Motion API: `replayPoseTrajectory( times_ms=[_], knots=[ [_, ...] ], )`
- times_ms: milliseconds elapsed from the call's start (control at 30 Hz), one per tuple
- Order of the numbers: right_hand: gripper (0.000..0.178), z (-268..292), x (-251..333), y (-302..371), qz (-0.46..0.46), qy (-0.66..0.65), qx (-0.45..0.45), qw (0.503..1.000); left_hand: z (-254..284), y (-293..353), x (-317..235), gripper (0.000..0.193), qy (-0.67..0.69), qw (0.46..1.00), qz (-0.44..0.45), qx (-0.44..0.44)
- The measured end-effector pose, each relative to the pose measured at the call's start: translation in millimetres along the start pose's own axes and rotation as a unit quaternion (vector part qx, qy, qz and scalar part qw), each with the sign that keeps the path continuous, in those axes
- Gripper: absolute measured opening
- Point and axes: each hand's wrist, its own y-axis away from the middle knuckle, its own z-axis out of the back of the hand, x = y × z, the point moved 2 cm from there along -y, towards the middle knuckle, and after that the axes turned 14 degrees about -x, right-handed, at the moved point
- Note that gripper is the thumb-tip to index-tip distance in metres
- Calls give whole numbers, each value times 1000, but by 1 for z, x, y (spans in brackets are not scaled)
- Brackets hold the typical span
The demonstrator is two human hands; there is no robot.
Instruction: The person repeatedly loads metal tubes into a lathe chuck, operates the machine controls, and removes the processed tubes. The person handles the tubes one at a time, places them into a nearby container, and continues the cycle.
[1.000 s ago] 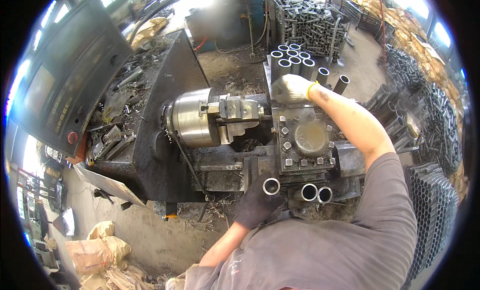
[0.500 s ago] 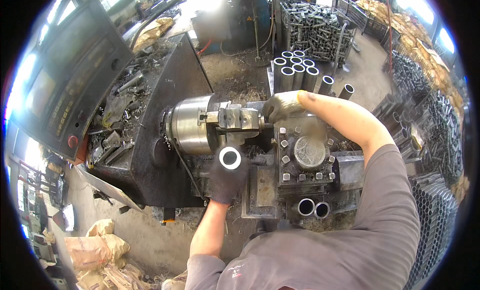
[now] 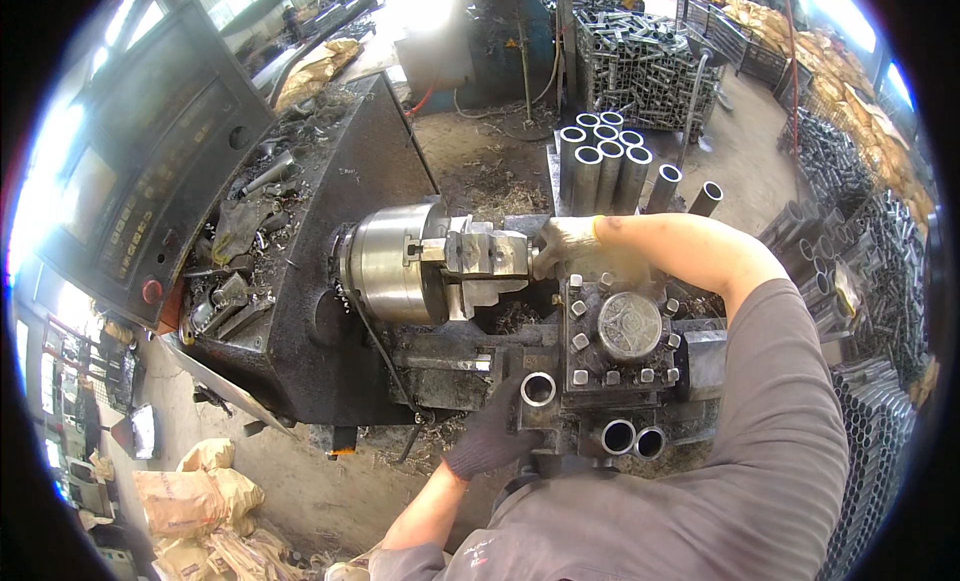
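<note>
Panel (image 3: 140,206): leaned at far left, with a red button (image 3: 152,291).
Sacks (image 3: 195,496): lay on the floor below it.
Chuck (image 3: 395,266): round, silvery, fixed to the machine's dark housing (image 3: 320,251).
Left hand (image 3: 492,433): dark-gloved, partly curled beside a tube; whether it gripped could not be told.
Tube (image 3: 538,391): stood open end up, just right of those fingers.
Right hand (image 3: 566,241): pale-gloved, fingers bent at the chuck's right end; any hold was hidden.
Bolted block (image 3: 622,331): sat below the right forearm.
Two tubes (image 3: 633,439): stood together, near the block's lower edge.
</note>
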Motion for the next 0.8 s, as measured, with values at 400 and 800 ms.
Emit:
replayPoseTrajectory(
  times_ms=[400, 800],
  knots=[
    [36, 11, -3, 6, -26, -29, 53, 998, 6, -175, -57, 67, -311, 776, -452, -312],
    [40, 10, -18, -9, 35, 16, 94, 995, -12, -213, -52, 44, -408, 770, -384, -306]
  ],
)
